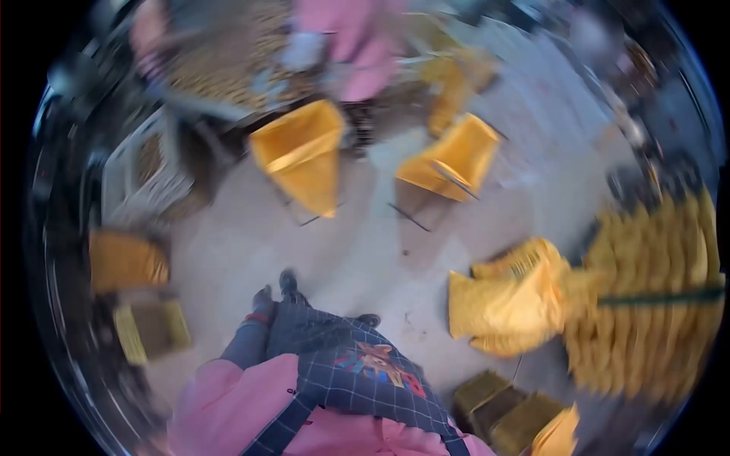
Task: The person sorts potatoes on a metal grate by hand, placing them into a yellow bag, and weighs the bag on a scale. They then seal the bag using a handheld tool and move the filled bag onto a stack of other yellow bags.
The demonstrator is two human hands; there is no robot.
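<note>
My left hand (262, 302), in a dark glove with a red band at the wrist, hangs beside my checked apron (334, 342). Its fingers are blurred and small, so I cannot make out whether they are closed, and no object shows in them. My right hand is out of view. Ahead of me on the floor stands a yellow bag held open on a thin metal frame (308, 148). To its right is a second yellow bag on a frame (456, 159), tilted in the view.
A person in pink (350, 45) is at a table covered with small brown pieces (228, 68). A pale crate (144, 171) stands at left. Filled yellow sacks (509, 296) lie at right beside a large stack of sacks (646, 334). Boxes (502, 410) sit at lower right.
</note>
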